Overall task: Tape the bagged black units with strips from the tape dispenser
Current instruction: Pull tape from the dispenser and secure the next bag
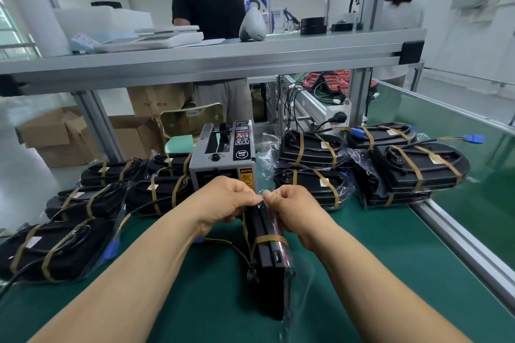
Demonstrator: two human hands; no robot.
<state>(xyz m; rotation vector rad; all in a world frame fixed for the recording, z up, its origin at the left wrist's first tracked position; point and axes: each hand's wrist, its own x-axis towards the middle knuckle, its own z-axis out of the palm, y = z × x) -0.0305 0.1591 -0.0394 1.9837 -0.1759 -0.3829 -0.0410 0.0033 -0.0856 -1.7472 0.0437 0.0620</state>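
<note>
**Inspector:** State of the grip?

**Operator:** Both hands are clenched on the same item. The left hand (pixel 225 200) and right hand (pixel 292 209) meet thumb to thumb, fingers curled. They pinch the clear film at the far top end of the bagged black unit (pixel 267 259).

**Inspector:** Position of that unit?

**Operator:** It stands on its long edge on the green mat (pixel 390 273), running from the pinch back toward the person, between the two forearms.

**Inspector:** Appearance?

**Operator:** A flat, matte black slab in a glossy clear bag, with loose film trailing off the near end. One tan tape band (pixel 269 239) wraps it just below the pinch. A reddish face shows on the side under the right hand. A thin black cable (pixel 251 277) hangs off the side under the left hand and ends in a round plug.

**Inspector:** Dispenser?

**Operator:** The tape dispenser (pixel 223 159) is a grey box with a yellow caution label, sitting directly beyond the knuckles. I cannot tell whether a strip is out.

**Inspector:** Other stock?

**Operator:** There are taped units (pixel 83 203) outboard of the left hand, each with two tan bands. A second stack (pixel 404 170) lies beyond the right hand, banded the same.
</note>
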